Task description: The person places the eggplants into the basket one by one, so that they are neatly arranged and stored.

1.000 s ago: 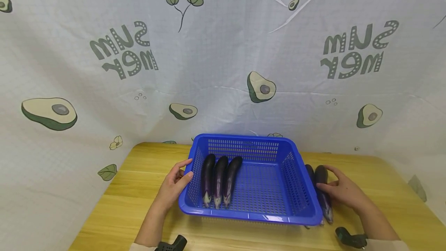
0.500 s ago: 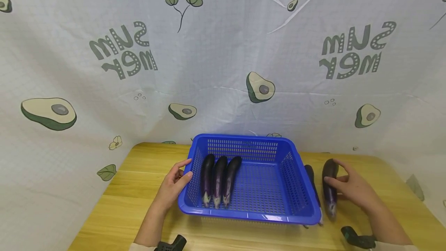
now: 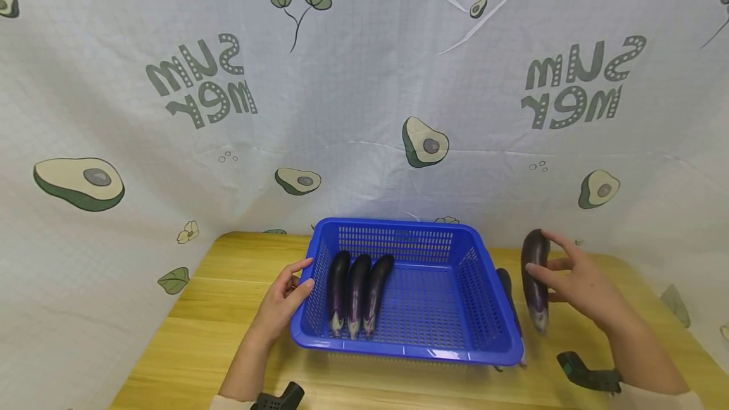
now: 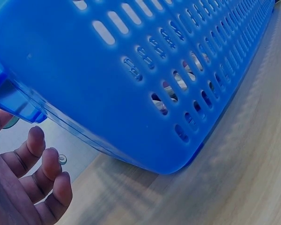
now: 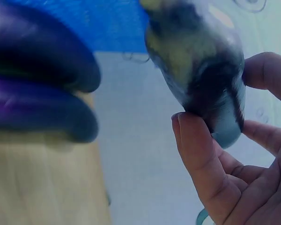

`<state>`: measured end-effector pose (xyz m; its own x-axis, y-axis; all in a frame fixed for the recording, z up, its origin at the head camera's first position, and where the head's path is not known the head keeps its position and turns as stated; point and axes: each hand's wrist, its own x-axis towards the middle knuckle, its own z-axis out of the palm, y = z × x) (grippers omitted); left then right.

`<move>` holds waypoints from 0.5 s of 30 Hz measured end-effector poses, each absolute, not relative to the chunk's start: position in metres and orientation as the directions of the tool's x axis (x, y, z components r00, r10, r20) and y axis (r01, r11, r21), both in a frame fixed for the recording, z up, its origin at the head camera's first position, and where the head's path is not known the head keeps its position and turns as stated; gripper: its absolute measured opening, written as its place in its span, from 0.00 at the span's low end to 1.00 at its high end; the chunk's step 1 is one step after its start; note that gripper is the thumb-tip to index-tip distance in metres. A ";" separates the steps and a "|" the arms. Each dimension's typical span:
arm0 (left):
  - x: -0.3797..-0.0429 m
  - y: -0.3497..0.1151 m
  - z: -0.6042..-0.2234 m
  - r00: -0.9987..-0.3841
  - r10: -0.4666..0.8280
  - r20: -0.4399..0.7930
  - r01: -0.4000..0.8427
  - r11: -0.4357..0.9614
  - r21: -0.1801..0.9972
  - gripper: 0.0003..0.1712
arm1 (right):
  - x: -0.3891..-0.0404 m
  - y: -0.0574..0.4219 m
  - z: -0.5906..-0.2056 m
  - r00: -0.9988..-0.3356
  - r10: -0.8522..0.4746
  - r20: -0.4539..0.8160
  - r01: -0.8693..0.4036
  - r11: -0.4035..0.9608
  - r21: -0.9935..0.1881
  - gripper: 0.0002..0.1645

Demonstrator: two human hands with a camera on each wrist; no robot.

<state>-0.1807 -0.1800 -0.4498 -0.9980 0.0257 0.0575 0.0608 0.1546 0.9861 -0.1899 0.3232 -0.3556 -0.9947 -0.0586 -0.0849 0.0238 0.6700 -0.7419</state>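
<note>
My right hand [image 3: 589,286] holds a dark purple eggplant [image 3: 533,271] above the table, right of the blue plastic basket [image 3: 405,352]. In the right wrist view its thumb and fingers pinch this eggplant [image 5: 196,65] from both sides. Two further eggplants [image 5: 42,105] lie side by side below; in the head view the basket's right wall hides most of them. Three eggplants [image 3: 357,296] rest in a row along the basket's left side, stem ends toward me. My left hand [image 3: 281,299] holds the basket's left rim, thumb on top, with several fingers [image 4: 51,164] curled outside it.
The wooden table [image 3: 216,309] extends on both sides of the basket. Behind it hangs a pale cloth [image 3: 353,100] printed with avocados and lettering. A black wrist device [image 3: 589,375] is on each forearm.
My right hand has moved an eggplant rightward, away from the one beside it, and then raised it off the table. The left hand and the basket have stayed in place.
</note>
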 end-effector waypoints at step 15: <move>-0.180 -0.180 -0.449 -0.998 0.020 0.066 0.068 0.170 0.983 0.28 | -0.195 0.266 -0.335 -0.992 -0.116 -0.046 -0.040 0.641 -0.767 0.56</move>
